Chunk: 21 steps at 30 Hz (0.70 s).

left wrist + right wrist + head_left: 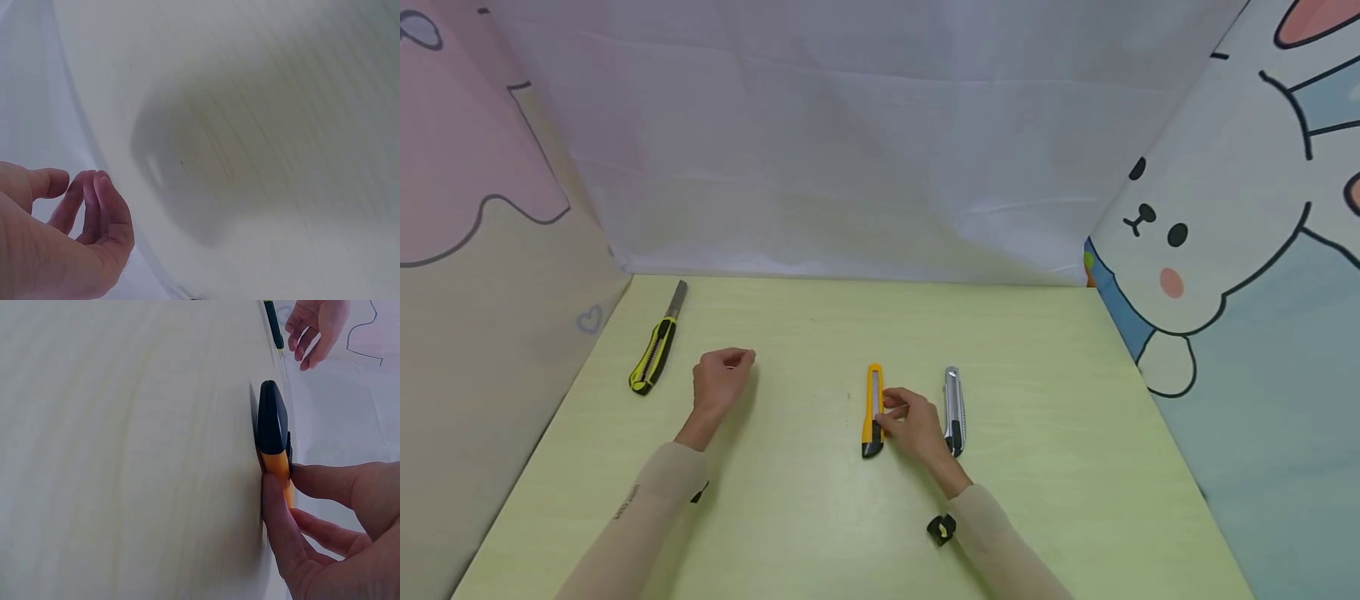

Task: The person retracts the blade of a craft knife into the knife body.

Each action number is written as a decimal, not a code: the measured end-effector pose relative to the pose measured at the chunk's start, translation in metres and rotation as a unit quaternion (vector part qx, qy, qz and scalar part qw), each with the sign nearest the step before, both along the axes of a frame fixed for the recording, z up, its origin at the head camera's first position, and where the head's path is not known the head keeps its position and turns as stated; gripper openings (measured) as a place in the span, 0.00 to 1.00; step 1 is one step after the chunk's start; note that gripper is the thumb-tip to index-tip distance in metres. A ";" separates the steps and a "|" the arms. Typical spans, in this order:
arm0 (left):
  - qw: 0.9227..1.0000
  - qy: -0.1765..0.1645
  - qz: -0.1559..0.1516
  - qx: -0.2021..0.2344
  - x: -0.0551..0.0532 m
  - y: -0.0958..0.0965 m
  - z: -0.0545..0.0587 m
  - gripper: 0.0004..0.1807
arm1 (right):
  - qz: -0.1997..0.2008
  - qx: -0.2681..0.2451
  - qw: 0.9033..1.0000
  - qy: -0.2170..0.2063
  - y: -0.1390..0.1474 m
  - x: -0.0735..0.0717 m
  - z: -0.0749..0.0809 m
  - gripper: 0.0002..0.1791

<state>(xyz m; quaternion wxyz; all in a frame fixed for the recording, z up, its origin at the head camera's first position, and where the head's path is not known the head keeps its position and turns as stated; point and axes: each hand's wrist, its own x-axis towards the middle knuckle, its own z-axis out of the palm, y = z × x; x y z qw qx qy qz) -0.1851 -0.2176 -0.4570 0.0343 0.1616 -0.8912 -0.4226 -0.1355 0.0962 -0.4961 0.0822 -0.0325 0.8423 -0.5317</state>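
A yellow utility knife (872,408) with a black end lies near the middle of the table, black end toward me. My right hand (917,429) pinches it from its right side. In the right wrist view, the thumb of that hand (356,537) is by the black slider and the fingers are against the opposite side of the orange body (275,465). Over the left part of the table, my left hand (718,385) hangs with loosely curved fingers, holding nothing. The left wrist view shows a gap between thumb and fingertips (103,178).
A silver utility knife (954,408) with a black end lies just right of my right hand. The green-and-black utility knife (653,354) lies at the far left, its blade section pointing away. White sheeting (850,167) rises behind the table (805,517), with printed cartoon panels on both sides.
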 end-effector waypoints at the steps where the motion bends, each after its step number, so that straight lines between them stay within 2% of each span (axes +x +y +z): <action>1: 1.000 -0.002 0.003 -0.002 -0.001 -0.003 0.000 0.20 | 0.001 -0.001 1.000 0.001 0.000 0.000 0.000 0.22; 12: 0.999 -0.021 0.025 -0.012 -0.006 -0.031 0.005 0.22 | -0.005 -0.004 1.000 -0.005 -0.001 0.001 0.002 0.21; 21: 0.998 0.021 0.047 -0.031 -0.006 -0.053 0.003 0.21 | -0.006 -0.004 1.000 -0.005 -0.001 0.001 0.001 0.21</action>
